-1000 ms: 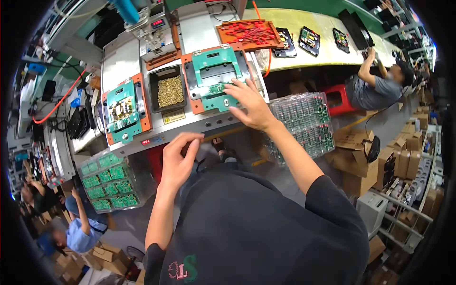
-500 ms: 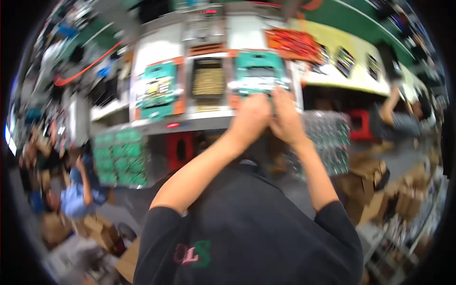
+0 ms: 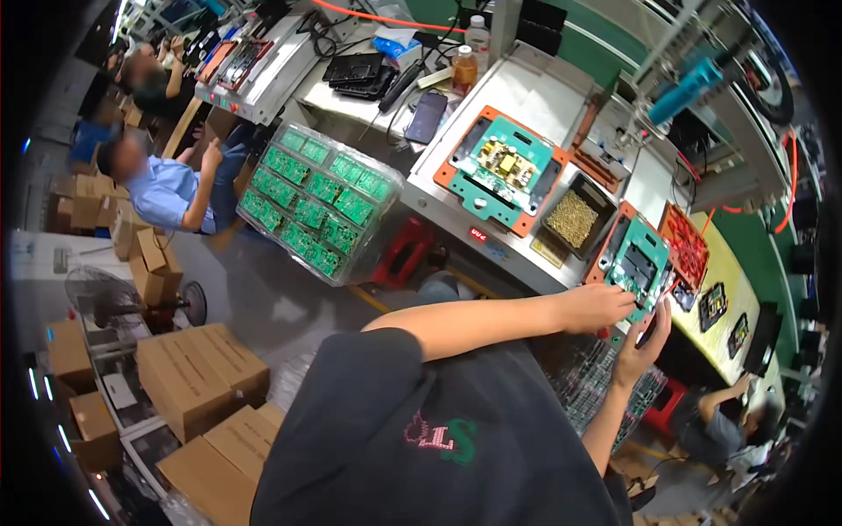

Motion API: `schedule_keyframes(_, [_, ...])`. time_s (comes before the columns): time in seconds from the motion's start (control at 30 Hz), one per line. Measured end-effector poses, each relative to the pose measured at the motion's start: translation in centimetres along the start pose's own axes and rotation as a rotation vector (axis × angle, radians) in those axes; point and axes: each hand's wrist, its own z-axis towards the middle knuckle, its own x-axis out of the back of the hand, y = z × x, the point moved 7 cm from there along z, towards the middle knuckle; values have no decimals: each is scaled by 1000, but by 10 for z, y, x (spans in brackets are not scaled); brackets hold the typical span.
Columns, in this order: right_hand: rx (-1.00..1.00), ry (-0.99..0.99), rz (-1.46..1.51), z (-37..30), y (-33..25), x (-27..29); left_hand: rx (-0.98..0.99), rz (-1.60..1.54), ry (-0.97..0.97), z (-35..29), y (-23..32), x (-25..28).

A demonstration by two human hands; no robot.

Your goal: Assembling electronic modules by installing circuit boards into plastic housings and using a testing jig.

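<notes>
My left hand [image 3: 596,308] is closed at the near edge of the right-hand green fixture plate [image 3: 621,273], its fingertips pinched together; what they hold, if anything, is too small to make out. Beside it my right hand [image 3: 645,351] has thumb and fingers apart at the fixture's near right corner, with nothing visible in it. A dark rectangular recess shows in that plate. Further left, another green fixture plate [image 3: 480,203] on an orange base carries a circuit board [image 3: 508,165] with yellow components. Between the two fixtures sits a dark bin of small brass-coloured pieces [image 3: 572,217].
A clear tray of green circuit boards [image 3: 320,200] stands left of the bench, a red stool [image 3: 403,254] beside it. Red parts [image 3: 685,245] lie right of the fixture. Bottles [image 3: 464,70] and a phone [image 3: 426,118] are behind. Co-workers sit at both sides; cartons [image 3: 202,377] fill the lower left.
The view has swung left and tilted, and the blur is gone. My hands, close together over the right fixture before, are now a little apart at its near edge; the right has opened.
</notes>
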Motion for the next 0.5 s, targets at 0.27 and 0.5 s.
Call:
schedule_keyframes(0.27, [-20,-283,402,14,-122,-100,975,380,465,-306,-170,217])
schedule_keyframes(0.5, [228,-636,440,57,-223,-187,1192,657,259,-466,-246,210])
